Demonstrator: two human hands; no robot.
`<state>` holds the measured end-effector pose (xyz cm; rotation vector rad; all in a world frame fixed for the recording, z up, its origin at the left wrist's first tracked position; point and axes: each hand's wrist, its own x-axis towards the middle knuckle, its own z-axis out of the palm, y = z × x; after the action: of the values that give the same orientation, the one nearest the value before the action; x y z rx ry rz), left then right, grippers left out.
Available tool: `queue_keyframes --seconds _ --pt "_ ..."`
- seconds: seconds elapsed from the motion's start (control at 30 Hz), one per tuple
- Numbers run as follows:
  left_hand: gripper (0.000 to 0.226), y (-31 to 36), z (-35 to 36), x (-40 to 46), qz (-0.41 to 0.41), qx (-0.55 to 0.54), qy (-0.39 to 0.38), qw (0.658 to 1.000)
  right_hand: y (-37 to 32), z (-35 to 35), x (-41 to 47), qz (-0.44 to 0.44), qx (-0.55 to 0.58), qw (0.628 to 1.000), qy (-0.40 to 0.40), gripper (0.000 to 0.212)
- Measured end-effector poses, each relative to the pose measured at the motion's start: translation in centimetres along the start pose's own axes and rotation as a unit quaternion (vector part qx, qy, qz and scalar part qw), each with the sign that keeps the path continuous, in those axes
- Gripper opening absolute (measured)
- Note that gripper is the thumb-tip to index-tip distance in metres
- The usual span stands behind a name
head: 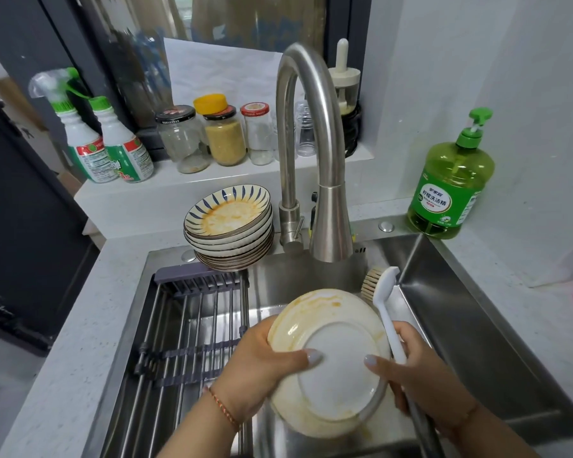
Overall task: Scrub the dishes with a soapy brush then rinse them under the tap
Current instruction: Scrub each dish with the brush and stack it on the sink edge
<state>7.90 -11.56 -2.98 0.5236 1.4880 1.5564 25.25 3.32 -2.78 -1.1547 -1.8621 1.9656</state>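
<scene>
I hold the plate (328, 361) over the sink (477, 325), tipped up so its underside faces me, just below and in front of the tap (331, 223), from which I see no water running. It is glazed ceramic, stiff and fairly weighty for its size, and I judge it fragile against the steel basin if it drops. Orange greasy smears ring the rim and foot, so I expect it to be slick, more so once soap is on it; the safest hold is across the rim with a thumb on one face and fingers behind, not a pinch at the edge. My left hand (262, 368) grips it that way on the left side, thumb laid flat across the back, fingers hidden behind. My right hand (420, 378) is curled round the handle of the brush (386, 312), its thumb tip touching the plate's back near the right edge, which steadies it. The brush is light, rigid plastic, its bristle head poking up beyond the plate's far edge, near the tap. Both wrists come in low from the near edge, forearms angled inward. More soiled plates (229, 226) wait stacked on the bench by the tap base, and the soap bottle (450, 190) stands on the bench at the right corner.
</scene>
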Motion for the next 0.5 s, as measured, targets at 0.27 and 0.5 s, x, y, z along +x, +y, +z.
queue_keyframes --seconds 0.27,0.5 --pt "0.046 1.9 0.1 0.7 -0.003 0.119 -0.054 0.991 -1.5 -1.3 0.3 -0.044 -0.076 0.995 -0.049 0.073" --pt "0.042 2.6 0.4 0.8 0.006 0.151 -0.063 0.987 -2.4 -1.7 0.5 -0.065 -0.127 0.987 -0.070 0.073"
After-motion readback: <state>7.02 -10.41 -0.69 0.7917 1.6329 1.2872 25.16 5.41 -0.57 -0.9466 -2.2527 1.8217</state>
